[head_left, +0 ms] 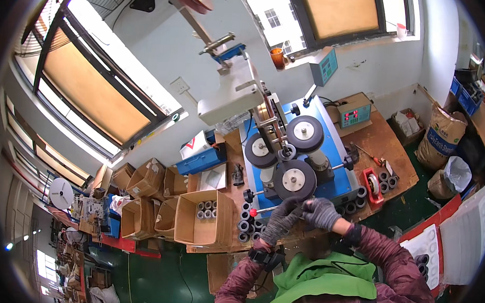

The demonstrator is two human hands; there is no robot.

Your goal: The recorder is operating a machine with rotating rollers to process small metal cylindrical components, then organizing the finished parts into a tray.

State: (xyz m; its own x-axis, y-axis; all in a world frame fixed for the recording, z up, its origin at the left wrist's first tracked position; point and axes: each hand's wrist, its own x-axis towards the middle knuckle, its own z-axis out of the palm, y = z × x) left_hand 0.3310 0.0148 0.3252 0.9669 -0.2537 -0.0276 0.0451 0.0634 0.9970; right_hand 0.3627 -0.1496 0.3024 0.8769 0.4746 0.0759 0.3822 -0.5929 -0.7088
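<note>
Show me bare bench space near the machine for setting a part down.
Barest patch: brown benchtop right of the blue machine, between the counter box and red tray. Crowded: front edge, packed with grey rings beside the gloved left hand and right hand.

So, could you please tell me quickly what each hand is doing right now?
Left hand: gloved, fingers at the machine's lower wheel; grip cannot be told.
Right hand: gloved, curled; contents cannot be told.

Grey knit gloves cover both hands point(302, 215), with maroon quilted sleeves and a green vest.
</note>
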